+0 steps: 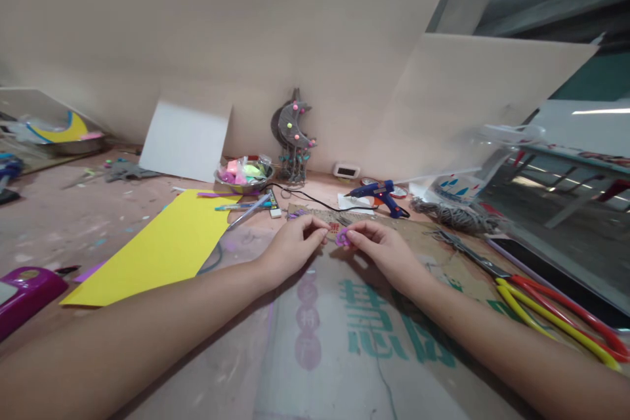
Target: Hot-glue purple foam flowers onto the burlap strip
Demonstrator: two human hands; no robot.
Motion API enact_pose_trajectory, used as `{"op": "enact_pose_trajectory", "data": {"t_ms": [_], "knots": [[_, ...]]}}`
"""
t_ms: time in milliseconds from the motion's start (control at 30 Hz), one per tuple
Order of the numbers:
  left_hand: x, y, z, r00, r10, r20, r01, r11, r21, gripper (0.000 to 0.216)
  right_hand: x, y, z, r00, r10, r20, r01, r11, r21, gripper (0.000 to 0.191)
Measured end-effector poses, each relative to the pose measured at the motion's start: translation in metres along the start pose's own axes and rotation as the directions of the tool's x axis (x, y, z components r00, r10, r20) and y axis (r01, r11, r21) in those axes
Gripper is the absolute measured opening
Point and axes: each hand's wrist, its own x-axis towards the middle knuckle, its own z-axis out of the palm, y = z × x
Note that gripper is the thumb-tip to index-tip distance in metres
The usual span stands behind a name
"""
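Note:
Between the thumb and fingers of my right hand [377, 244] is a small purple curled piece [342, 237]; its exact kind is too small to tell. My left hand [296, 243] is closed in a pinch just left of that piece, and whatever its fingertips hold, if anything, is hidden. Both hands hover over a flat cardboard sheet [423, 243] and a clear sheet with green and purple printing [290, 394]. Some more small purple bits [296, 214] lie on the cardboard just beyond my left hand.
A blue glue gun [382, 194] lies beyond my right hand. Scissors [522, 282], a phone [556, 275] and grey yarn [457, 215] are at right. Yellow paper [162, 249], pens [249, 211] and a bowl [251, 185] are left. A grey moon ornament [294, 128] stands behind.

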Motion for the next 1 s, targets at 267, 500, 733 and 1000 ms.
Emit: {"op": "enact_pose_trajectory", "data": {"t_ms": [267,500,733,1000], "knots": [[0.0,0.001,-0.002,0.999,0.017,-0.045,-0.021,0.995,-0.094,0.027,-0.001,-0.004,0.002,0.996,-0.055,-0.069,0.055,0.998,-0.004,0.025],[-0.005,0.008,0.0,0.99,0.048,0.135,-0.038,0.996,-0.075,0.021,-0.003,-0.005,0.001,0.996,-0.084,-0.022,0.081,0.992,-0.1,0.024],[-0.002,0.008,-0.002,0.995,0.004,0.097,0.0,0.999,-0.036,0.018,-0.004,-0.004,0.003,0.988,-0.153,0.02,0.151,0.94,-0.306,0.021],[0.003,0.003,-0.003,0.998,-0.059,-0.023,0.059,0.998,-0.018,0.019,0.026,-0.009,-0.054,0.921,-0.36,-0.148,0.197,0.76,-0.619,0.024]]}}
